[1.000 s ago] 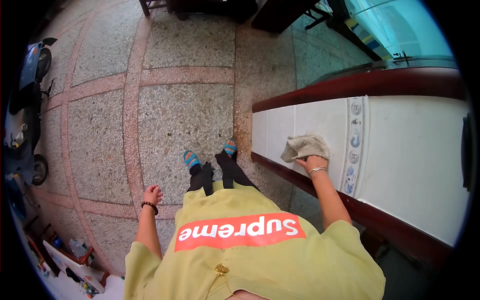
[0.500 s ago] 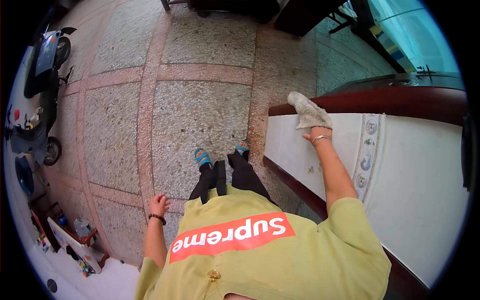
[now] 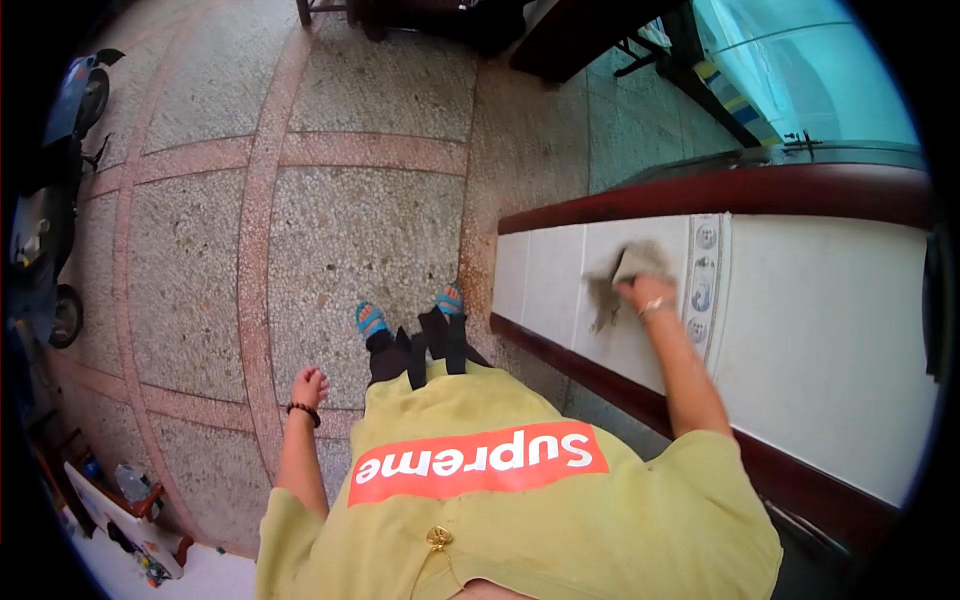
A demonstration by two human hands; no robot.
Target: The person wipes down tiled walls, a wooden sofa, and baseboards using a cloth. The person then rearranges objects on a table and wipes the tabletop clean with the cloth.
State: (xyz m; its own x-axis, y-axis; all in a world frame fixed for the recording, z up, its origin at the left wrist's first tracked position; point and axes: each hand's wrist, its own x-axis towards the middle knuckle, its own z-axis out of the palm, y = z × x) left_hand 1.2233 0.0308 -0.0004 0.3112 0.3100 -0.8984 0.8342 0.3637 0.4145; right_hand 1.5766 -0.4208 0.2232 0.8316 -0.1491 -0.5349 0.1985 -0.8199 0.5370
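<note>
My right hand (image 3: 648, 292), with a silver bracelet at the wrist, is closed on a grey-beige cloth (image 3: 642, 262). The cloth is bunched over the white tiled surface (image 3: 830, 340), just left of a decorative patterned strip (image 3: 703, 270). Dark marks or shadow show beside the cloth on the tiles. Away from the surface, my left hand (image 3: 309, 387), wearing a dark beaded bracelet, hangs over the stone floor with its fingers curled and nothing visible in them.
Dark red wooden edges (image 3: 720, 190) border the tiled surface. A parked scooter (image 3: 50, 240) stands at the far left. Below it, a small wooden rack (image 3: 150, 500) holds a plastic bottle. Dark furniture stands at the top, beside teal glass (image 3: 800, 60) at top right.
My right hand has drawn the cloth back from the far wooden edge onto the tiles, where it is now bunched. The view has shifted slightly; my left hand stays curled at my side.
</note>
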